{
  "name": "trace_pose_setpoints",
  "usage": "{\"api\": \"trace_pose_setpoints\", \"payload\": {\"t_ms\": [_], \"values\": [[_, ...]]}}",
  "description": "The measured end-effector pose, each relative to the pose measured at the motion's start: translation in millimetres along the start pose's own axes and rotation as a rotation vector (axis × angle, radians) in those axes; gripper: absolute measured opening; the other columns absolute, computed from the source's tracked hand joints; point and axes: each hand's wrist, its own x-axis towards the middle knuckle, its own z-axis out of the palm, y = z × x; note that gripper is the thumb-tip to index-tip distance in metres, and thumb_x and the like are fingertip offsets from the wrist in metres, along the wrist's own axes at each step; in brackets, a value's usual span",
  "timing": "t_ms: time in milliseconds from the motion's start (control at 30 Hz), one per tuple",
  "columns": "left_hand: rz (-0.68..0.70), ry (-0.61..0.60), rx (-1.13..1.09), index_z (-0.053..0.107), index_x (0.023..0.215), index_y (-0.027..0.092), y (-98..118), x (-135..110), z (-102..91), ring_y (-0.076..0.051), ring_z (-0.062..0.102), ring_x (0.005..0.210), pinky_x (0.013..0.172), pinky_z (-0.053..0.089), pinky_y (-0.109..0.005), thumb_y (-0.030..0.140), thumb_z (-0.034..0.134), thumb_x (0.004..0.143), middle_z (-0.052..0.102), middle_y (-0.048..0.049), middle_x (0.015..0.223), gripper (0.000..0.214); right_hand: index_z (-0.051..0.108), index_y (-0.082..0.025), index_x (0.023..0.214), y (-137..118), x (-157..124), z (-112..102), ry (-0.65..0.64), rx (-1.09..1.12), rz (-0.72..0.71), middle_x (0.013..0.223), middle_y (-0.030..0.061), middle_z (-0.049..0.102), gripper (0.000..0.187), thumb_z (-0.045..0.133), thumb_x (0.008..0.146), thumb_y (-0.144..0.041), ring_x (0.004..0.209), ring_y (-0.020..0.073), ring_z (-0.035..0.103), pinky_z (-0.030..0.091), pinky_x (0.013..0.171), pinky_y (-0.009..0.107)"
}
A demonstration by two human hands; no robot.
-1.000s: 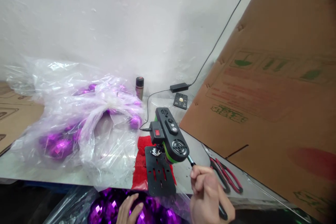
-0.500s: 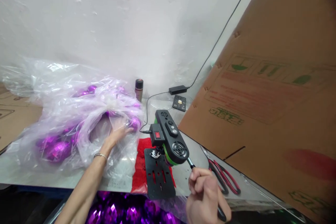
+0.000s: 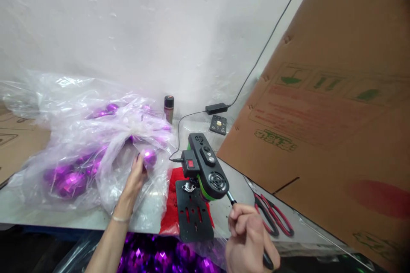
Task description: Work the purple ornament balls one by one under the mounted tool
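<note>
My left hand (image 3: 137,172) is at the mouth of a clear plastic bag (image 3: 109,192), its fingers closed on a shiny purple ball (image 3: 150,158). More purple faceted balls (image 3: 70,181) show through the film. My right hand (image 3: 250,239) is wrapped round a thin rod with a black handle (image 3: 268,261). The rod's metal shaft meets the near end of a black and green device (image 3: 209,166) with round vents and a red switch. Below the device lies a slotted black plate (image 3: 194,217) on a red cloth (image 3: 171,204).
Red and black handled pliers or cutters (image 3: 275,215) lie right of my right hand. A large cardboard box (image 3: 320,115) leans along the right side. A dark bottle (image 3: 168,108), a power adapter (image 3: 217,108) and a black card (image 3: 218,124) are near the wall. Purple balls (image 3: 160,256) lie below the table edge.
My left hand has drawn back slightly, turned, and now holds a purple ball at the bag's opening. My right hand stays on the rod's handle.
</note>
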Motion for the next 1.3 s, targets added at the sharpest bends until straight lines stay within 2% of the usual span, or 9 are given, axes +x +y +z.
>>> {"api": "trace_pose_setpoints", "payload": {"t_ms": [133,233,400,500,600,700,933,1133,1300], "values": [[-0.038,0.161,-0.314,0.069,0.113,0.02,11,-62,-31.7,-0.021,0.076,0.099,0.081,0.067,-0.032,0.037,0.067,0.094,0.079,-0.0062,0.112,0.025,0.049,-0.02,0.052,-1,0,5,0.046,0.011,0.042,0.055,-0.0023,0.045,0.052,0.072,0.095,-0.038,0.056,0.0122,0.049,0.027,0.048,0.025],[-0.074,0.188,-0.473,0.072,0.115,0.02,-2,-109,-43.0,-0.024,0.08,0.093,0.076,0.069,-0.035,0.046,0.075,0.088,0.082,-0.008,0.11,0.038,0.049,-0.02,0.052,-4,1,5,0.034,0.017,0.063,0.054,-0.0028,0.044,0.053,0.072,0.095,-0.04,0.055,0.0117,0.048,0.027,0.048,0.025],[-0.277,-0.008,-0.345,0.076,0.105,0.019,-48,-157,-37.6,-0.03,0.08,0.08,0.063,0.065,-0.036,0.086,0.077,0.072,0.083,-0.0107,0.091,0.075,0.052,-0.02,0.055,-11,8,1,-0.064,-0.028,0.069,0.055,-0.0019,0.048,0.052,0.07,0.1,-0.041,0.057,0.0126,0.051,0.029,0.049,0.026],[-0.318,-0.147,-0.2,0.07,0.118,0.021,-63,-171,-21.7,-0.032,0.081,0.086,0.066,0.064,-0.039,0.092,0.073,0.069,0.082,-0.0128,0.1,0.087,0.052,-0.02,0.055,-17,15,1,-0.122,-0.079,0.073,0.055,-0.0018,0.047,0.055,0.068,0.102,-0.044,0.06,0.0139,0.054,0.032,0.051,0.027],[-0.127,-0.151,0.034,0.052,0.14,0.026,-69,-177,-11.2,-0.032,0.079,0.101,0.085,0.065,-0.042,0.072,0.091,0.062,0.077,-0.0111,0.118,0.099,0.052,-0.019,0.056,-20,19,1,-0.162,-0.1,0.051,0.056,-0.0019,0.048,0.055,0.066,0.104,-0.042,0.059,0.0127,0.053,0.032,0.051,0.026],[0.043,-0.162,0.222,0.044,0.141,0.026,-71,-175,-13.0,-0.03,0.077,0.105,0.1,0.06,-0.043,0.061,0.094,0.061,0.074,-0.009,0.118,0.101,0.052,-0.019,0.056,-21,19,1,-0.189,-0.091,0.04,0.056,-0.0024,0.048,0.054,0.064,0.105,-0.04,0.057,0.0118,0.053,0.034,0.05,0.025],[0.098,-0.168,0.255,0.055,0.135,0.024,-66,-161,-24.1,-0.031,0.074,0.115,0.101,0.059,-0.038,0.066,0.085,0.071,0.072,-0.0108,0.128,0.082,0.051,-0.019,0.057,-21,17,-1,-0.209,-0.075,0.021,0.056,-0.0025,0.047,0.054,0.061,0.107,-0.036,0.06,0.0114,0.054,0.034,0.051,0.024],[0.083,-0.178,0.391,0.045,0.151,0.026,-65,-141,-15.1,-0.037,0.069,0.127,0.113,0.052,-0.053,0.049,0.092,0.062,0.068,-0.0139,0.137,0.103,0.051,-0.019,0.059,-21,17,-2,-0.213,-0.079,0.03,0.058,-0.002,0.05,0.051,0.059,0.108,-0.033,0.061,0.0116,0.055,0.035,0.052,0.025],[0.174,-0.271,0.529,0.057,0.134,0.023,-75,-128,-1.4,-0.039,0.066,0.129,0.115,0.048,-0.059,0.045,0.092,0.06,0.069,-0.0149,0.135,0.085,0.049,-0.02,0.06,-19,15,-3,-0.224,-0.083,0.046,0.06,-0.0016,0.049,0.05,0.057,0.108,-0.031,0.065,0.0134,0.057,0.038,0.054,0.025]]}}
